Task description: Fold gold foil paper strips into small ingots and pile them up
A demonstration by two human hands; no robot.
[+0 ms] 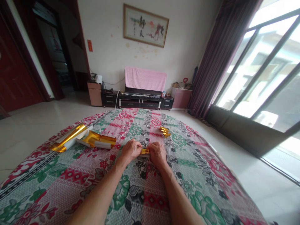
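Observation:
Between my two hands is a small piece of gold foil paper [144,151], low over the patterned cloth. My left hand [131,149] pinches its left end with the fingers closed. At the other end, my right hand [157,153] grips it with curled fingers. Parts of the paper are hidden under both hands. Beyond my right hand lie several folded gold foil pieces [165,132] in a little group. To the left of my hands rests a stack of gold foil sheets [97,139] with white edges, and beside it a larger curled gold sheet [70,137].
A floral cloth [131,193] covers the broad rounded surface under my hands. Past its far edge stand a black low cabinet [133,103] and a pink towel [145,78] draped over something. A purple curtain [208,59] and large windows are on the right; a red door [18,68] is at left.

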